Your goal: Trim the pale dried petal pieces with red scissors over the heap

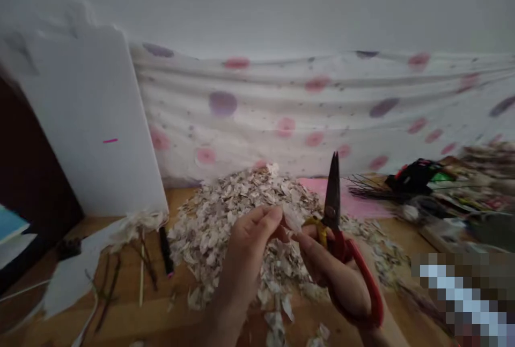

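My left hand [248, 242] is raised over the heap, its thumb and fingers pinched on a thin, pale, petal-like piece [292, 219]. Scissors [332, 199] with red and yellow handles are hooked on my right hand [340, 277], dark blades pointing up and looking closed. The thumb and fingertips of that hand reach to the lower edge of the same pale piece. Beneath both hands spreads a large pile of dry whitish flakes [213, 229], whose exact kind I cannot make out.
Behind the pile hangs a white cloth [257, 100] with pink and purple spots. A white board [96, 122] stands at left, with a black marker [164, 250] and thin sticks [108, 290] before it. Pink paper [362, 205], dark wires [366, 189] and clutter lie at right.
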Motion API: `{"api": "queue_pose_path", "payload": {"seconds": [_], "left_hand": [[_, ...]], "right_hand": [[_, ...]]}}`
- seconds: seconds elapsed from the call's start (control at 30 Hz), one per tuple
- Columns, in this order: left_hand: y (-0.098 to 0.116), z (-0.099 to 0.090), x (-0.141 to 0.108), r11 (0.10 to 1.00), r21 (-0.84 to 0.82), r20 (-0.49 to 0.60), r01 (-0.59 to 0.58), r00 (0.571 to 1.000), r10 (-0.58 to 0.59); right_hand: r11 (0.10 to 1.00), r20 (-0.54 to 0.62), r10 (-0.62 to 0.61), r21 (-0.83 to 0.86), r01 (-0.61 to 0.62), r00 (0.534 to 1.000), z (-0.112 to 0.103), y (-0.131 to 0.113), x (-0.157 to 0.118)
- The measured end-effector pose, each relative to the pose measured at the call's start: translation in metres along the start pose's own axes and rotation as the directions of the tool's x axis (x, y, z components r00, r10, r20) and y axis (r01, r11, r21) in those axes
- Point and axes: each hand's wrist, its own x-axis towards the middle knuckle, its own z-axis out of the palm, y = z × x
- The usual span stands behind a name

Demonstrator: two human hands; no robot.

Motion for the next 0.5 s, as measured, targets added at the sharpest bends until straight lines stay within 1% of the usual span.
{"api": "queue_pose_path", "payload": {"seconds": [0.13, 0.27, 0.5], "left_hand": [[-0.001, -0.0007, 0.0008, 0.999, 0.022, -0.038, 0.029, 0.999, -0.029], [-0.0031, -0.001, 0.0011, 0.999, 0.046, -0.087, 0.008, 0.996, -0.003], [-0.0026, -0.0047, 0.0043, 1.0, -0.013, -0.156, -0.006, 0.988, 0.004]], "right_hand": [[0.999, -0.034, -0.048, -0.026, 0.047, 0.998, -0.0013, -0.0054, -0.0004], [0.996, -0.02, -0.085, -0.02, 0.085, 0.996, -0.001, -0.0094, 0.0002], [0.991, 0.005, -0.13, -0.024, 0.13, 0.991, -0.0009, -0.008, 0.0017]]}}
